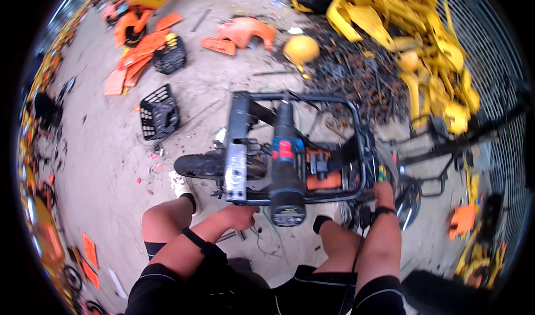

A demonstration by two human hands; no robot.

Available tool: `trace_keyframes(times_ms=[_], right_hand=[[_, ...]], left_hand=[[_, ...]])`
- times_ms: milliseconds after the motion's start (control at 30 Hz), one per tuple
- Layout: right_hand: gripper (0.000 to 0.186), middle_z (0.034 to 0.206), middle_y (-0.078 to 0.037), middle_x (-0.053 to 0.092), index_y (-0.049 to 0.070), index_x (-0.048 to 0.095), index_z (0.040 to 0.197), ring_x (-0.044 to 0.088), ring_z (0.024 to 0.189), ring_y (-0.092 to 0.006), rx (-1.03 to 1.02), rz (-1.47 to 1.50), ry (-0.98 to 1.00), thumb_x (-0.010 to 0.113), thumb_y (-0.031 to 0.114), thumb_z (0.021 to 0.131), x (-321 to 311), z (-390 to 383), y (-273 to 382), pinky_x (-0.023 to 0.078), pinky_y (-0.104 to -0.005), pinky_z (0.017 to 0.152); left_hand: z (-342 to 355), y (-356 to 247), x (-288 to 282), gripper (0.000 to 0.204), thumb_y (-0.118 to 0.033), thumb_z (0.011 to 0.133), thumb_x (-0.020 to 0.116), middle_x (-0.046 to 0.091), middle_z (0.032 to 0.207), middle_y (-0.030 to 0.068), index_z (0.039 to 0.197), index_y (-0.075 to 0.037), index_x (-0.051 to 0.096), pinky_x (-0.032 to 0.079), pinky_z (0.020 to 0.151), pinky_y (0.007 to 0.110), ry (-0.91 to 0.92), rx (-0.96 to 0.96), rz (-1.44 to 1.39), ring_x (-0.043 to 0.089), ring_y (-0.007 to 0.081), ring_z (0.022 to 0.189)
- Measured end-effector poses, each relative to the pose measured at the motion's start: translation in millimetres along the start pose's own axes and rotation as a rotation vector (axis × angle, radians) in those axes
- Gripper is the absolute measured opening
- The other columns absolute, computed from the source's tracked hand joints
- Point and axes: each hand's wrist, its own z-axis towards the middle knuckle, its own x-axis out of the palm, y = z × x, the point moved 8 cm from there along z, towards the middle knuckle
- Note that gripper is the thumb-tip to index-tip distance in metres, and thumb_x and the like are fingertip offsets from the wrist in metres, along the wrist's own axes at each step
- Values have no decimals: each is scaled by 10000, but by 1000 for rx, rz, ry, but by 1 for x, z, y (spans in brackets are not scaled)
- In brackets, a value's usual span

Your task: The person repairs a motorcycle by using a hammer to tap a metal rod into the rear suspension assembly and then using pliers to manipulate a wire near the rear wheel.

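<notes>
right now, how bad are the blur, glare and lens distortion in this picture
Head view: straight lines bow toward the dark rim, as on the grey ridged wall; white glare patches the silver metal plate; the black-and-blue power tool looks slightly blurred.

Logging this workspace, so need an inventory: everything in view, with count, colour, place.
power tool: one, blue-black-red, over frame
frame: one, black, centre
tyre: one, black, left of frame
baskets: two, black, upper left
panels: several, orange, upper left
rounded part: one, yellow, top centre
parts pile: many pieces, yellow, upper right
scrap: many pieces, dark, beside yellow pile
ribbed wall: one, grey, right edge
left-rim clutter: uncountable, mixed colours, blurred
left hand: one, bare, by frame's near edge, fingers unclear
right hand: one, bare, near-right frame corner, fingers unclear
forearms: two, bare, black straps, bottom
</notes>
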Motion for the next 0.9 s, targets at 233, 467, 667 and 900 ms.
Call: trace_keyframes(times_ms=[233,467,667,900], right_hand=[[429,977,-212,720,-67,682,1065,692,906,-348,487,961,-300,672,332,907,-10,23,-49,529,-450,822],[524,1279,-95,616,19,567,1384,561,1149,-251,114,1807,-693,655,311,957,-109,-66,22,418,-374,992],[544,1578,-51,416,188,477,1490,308,1483,-208,-264,2267,-535,570,379,989,-152,-133,63,135,-469,1198],[305,1418,-107,565,68,579,1245,560,1031,-163,-421,2461,-842,578,144,950,-218,-241,80,485,-334,853]], left_hand=[[-40,-40,-33,462,-246,893,550,632,1270,179,1330,-95,553,496,965,494,-88,-19,120,611,378,1173],[-37,-27,-10,443,-243,893,549,636,1239,202,1302,-72,564,495,960,498,-128,89,26,608,391,1164],[-48,-15,-12,454,-264,901,560,637,1249,210,1312,-69,566,497,945,492,-83,-7,120,611,397,1152],[-71,-19,-33,450,-253,888,564,647,1239,211,1293,-59,588,498,957,483,-175,114,84,615,391,1157]])
